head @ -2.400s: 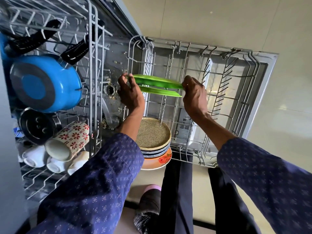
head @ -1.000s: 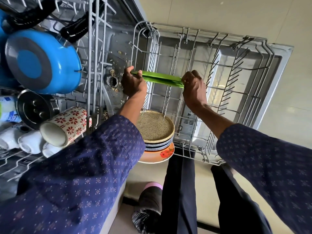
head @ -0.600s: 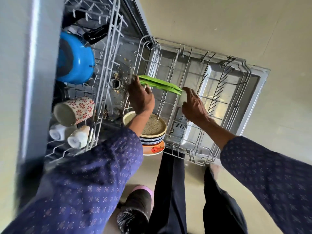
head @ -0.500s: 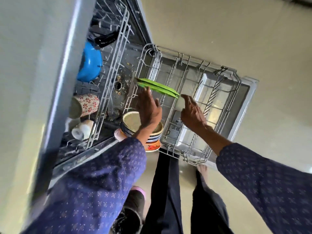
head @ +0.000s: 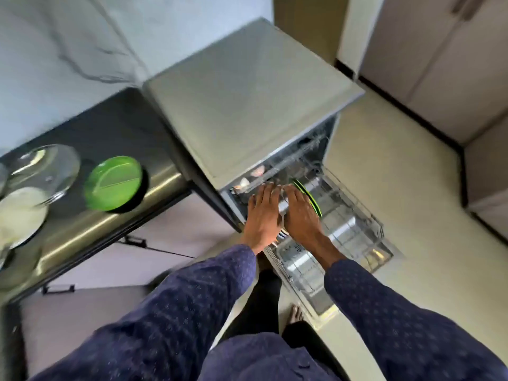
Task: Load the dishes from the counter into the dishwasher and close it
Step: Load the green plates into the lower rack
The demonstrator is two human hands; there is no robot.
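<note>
Green plates [head: 308,198] now racked, released | left hand [head: 264,213], right hand [head: 301,215] fingers straight, empty, side by side

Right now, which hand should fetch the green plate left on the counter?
Left, probably. The left hand is nearer the counter side where the green plate lies; the right hand sits further away, over the lower rack. Both appear free.

A bright green round plate [head: 113,183] is showing on the dark steel bench [head: 115,133], with two thin green plates [head: 308,196] gleaming in the silver wire lower rack [head: 354,229]. Navy sleeves [head: 192,306] are showing a pale dotted print. The grey dishwasher [head: 247,97] is standing on a cream floor [head: 428,215].
</note>
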